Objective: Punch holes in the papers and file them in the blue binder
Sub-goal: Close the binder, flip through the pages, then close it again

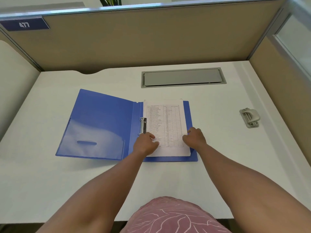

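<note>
Pink patterned garment at frame bottom, both forearms reaching fwd over white table.

L hand: fingers curled down onto lower-left corner of papers, just beside ring mech. Looks like pinching/pressing the sheet edge; can't tell if thumb is under the sheets.

R hand: fingers curled over right edge of papers, appears to grip that edge.

Papers lie on right half of blue binder, which is open flat, mid-table. Printed table faces up. Left edge of stack sits against the rings; whether holes are actually threaded on — can't tell, too small. Rings look open or partly so; not sure.

Hole punch well apart, far right of table, untouched. Grey cable hatch behind binder.

Judgement: punching prob. done, now seating/aligning stack.

Risks:
- holes miss the prongs → sheets tear at the punched edge if pushed down hard.
- stack fans (top edge already shows uneven sheets) → only some pages catch.
- closing rings w/ L fingertips that near = pinch.
- binder slides on smooth table if pressed sideways.
</note>
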Demonstrator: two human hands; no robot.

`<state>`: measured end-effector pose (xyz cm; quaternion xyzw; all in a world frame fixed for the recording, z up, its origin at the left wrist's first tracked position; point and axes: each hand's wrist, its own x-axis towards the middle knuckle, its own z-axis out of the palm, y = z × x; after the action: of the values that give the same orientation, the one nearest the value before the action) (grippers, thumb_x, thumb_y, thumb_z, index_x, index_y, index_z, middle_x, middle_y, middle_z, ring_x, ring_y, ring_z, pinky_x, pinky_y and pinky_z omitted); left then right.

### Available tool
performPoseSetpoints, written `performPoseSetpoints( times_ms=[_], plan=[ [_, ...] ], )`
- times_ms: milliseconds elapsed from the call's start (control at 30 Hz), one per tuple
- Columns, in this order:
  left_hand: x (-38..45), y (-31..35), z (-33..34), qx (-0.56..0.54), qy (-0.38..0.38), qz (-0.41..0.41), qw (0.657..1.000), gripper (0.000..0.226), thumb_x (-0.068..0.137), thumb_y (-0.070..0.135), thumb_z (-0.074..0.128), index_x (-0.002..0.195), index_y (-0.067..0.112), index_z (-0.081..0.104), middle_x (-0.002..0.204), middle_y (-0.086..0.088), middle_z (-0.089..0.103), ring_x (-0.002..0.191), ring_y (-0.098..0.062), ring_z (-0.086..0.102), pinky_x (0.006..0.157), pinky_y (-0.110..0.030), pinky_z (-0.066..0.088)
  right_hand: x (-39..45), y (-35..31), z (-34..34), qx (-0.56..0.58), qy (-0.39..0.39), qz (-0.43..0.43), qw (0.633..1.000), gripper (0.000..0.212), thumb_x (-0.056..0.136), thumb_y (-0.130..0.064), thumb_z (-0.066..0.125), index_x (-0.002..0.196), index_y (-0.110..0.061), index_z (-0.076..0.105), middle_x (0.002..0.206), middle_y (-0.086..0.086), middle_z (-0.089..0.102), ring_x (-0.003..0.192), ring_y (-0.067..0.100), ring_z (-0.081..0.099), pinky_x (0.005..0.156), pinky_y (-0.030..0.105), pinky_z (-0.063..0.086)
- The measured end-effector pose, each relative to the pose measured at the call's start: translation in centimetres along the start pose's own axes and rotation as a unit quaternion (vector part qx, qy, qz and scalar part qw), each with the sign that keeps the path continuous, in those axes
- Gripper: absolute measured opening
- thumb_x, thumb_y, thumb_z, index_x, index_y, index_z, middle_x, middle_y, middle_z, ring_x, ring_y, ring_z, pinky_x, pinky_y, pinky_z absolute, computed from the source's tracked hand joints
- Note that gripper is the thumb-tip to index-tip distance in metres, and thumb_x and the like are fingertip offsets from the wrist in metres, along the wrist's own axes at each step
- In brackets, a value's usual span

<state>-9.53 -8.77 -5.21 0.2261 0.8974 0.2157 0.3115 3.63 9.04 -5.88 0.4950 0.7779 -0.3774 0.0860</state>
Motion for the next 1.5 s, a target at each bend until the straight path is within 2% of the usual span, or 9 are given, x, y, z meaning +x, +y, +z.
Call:
performPoseSetpoints(
  times_ms=[400,533,700,933,1000,1133,1200,1367,1500],
  plan=[
    [0.4,0.4,1.0,0.039,0.03,-0.032,0.998,0.047,0.084,0.043,0.071,0.122,0.018,0.06,0.128,-0.007,0.053,0.125,-0.025,0.042,0.093,-0.035,0.045,-0.1,0.0,0.4,0.062,-0.001,0.077,0.995,0.034,0.084,-0.02,0.055,0.114,-0.003,0.051,0.104,0.009,0.055,0.087,0.023,0.054,0.066,0.03,0.045],
    [0.3,0.4,1.0,0.037,0.028,-0.033,0.998,0.046,0.085,0.041,0.071,0.122,0.017,0.061,0.127,-0.007,0.054,0.125,-0.025,0.042,0.094,-0.034,0.045,-0.1,-0.7,0.7,0.148,-0.014,0.128,0.98,0.058,0.07,-0.026,0.053,0.123,-0.005,0.048,0.122,0.014,0.053,0.099,0.03,0.061,0.084,0.043,0.058],
    [0.0,0.5,0.9,0.039,0.021,-0.033,0.998,0.046,0.085,0.041,0.071,0.123,0.016,0.061,0.126,-0.007,0.054,0.126,-0.025,0.042,0.095,-0.036,0.045,-0.2,-1.8,1.2,0.157,-0.017,0.168,0.973,0.061,0.074,-0.026,0.055,0.129,-0.005,0.042,0.128,0.015,0.044,0.102,0.031,0.059,0.087,0.046,0.057],
    [0.1,0.6,0.5,0.045,0.005,-0.03,0.999,0.045,0.087,0.044,0.067,0.122,0.016,0.062,0.124,-0.004,0.062,0.125,-0.024,0.045,0.09,-0.033,0.044,-1.4,-2.4,0.9,0.259,-0.037,0.15,0.953,0.058,0.076,-0.027,0.057,0.129,-0.006,0.046,0.113,0.009,0.06,0.085,0.023,0.06,0.059,0.029,0.048],
    [0.1,0.6,0.4,0.048,0.004,-0.033,0.998,0.042,0.087,0.047,0.065,0.116,0.017,0.065,0.118,-0.002,0.064,0.121,-0.023,0.049,0.086,-0.033,0.044,-1.7,-2.5,0.7,0.297,-0.056,0.136,0.943,0.046,0.081,-0.028,0.06,0.122,-0.006,0.052,0.102,0.006,0.063,0.075,0.019,0.058,0.054,0.027,0.045],
    [0.4,1.1,0.0,0.065,0.006,-0.046,0.997,0.048,0.091,0.059,0.051,0.066,0.019,0.057,0.068,0.003,0.06,0.078,-0.019,0.06,0.069,-0.032,0.051,-2.1,-3.0,0.1,0.347,-0.064,0.09,0.931,0.034,0.089,-0.032,0.062,0.12,-0.018,0.057,0.115,-0.002,0.062,0.102,0.02,0.06,0.08,0.031,0.049],
    [0.4,1.8,-0.6,0.063,0.003,-0.042,0.997,0.055,0.094,0.063,0.042,0.06,0.02,0.049,0.063,0.005,0.054,0.068,-0.017,0.056,0.065,-0.032,0.048,-2.2,-3.3,-0.1,0.338,-0.06,0.048,0.938,0.025,0.09,-0.028,0.064,0.114,-0.021,0.062,0.115,-0.003,0.065,0.102,0.019,0.061,0.082,0.031,0.05],
    [1.3,4.1,-2.1,-0.018,-0.005,0.013,1.0,0.06,0.09,0.072,0.04,0.111,0.02,0.062,0.106,0.01,0.061,0.102,-0.015,0.06,0.085,-0.037,0.051,-2.6,-4.3,-0.3,0.274,-0.09,-0.021,0.957,0.028,0.09,-0.032,0.062,0.117,-0.023,0.064,0.115,-0.003,0.068,0.101,0.018,0.065,0.092,0.04,0.054],
    [2.1,6.0,-2.5,-0.145,-0.039,0.031,0.988,0.067,0.079,0.079,0.051,0.109,0.021,0.064,0.11,0.003,0.069,0.101,-0.018,0.065,0.092,-0.043,0.054,-3.4,-5.3,-0.5,0.214,-0.121,-0.07,0.967,0.04,0.094,-0.041,0.056,0.132,-0.027,0.056,0.117,-0.006,0.061,0.107,0.017,0.057,0.084,0.029,0.045]
  ],
)
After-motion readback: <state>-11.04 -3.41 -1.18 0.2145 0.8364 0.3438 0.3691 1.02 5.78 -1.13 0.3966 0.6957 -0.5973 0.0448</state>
